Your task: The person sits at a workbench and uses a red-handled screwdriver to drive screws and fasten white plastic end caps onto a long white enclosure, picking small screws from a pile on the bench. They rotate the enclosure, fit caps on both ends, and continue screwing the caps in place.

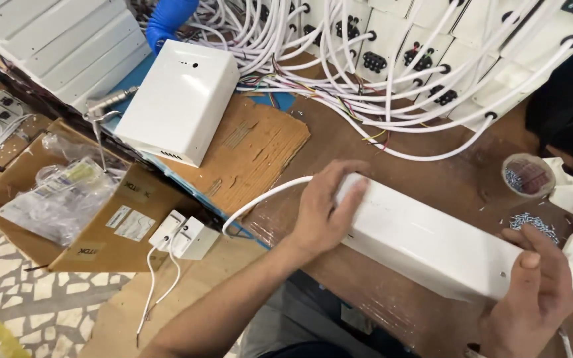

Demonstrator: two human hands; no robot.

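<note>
Presently, both hands grip a long white casing point(426, 242) lying across the brown surface point(445, 179) at lower right of the frame: left hand point(323, 212) wrapped over its cable end, right hand point(532, 292) closed round the opposite end. Loose screws point(532, 225) lie just beside the right hand.

Two hands on a long white box point(426, 242) on a brown table point(459, 185): left hand point(326, 212) over one end, right hand point(532, 292) at the other. White cord point(260, 197) out of the left end. Little screws point(533, 225) near the right hand. White wires point(366, 73) piled behind.
</note>
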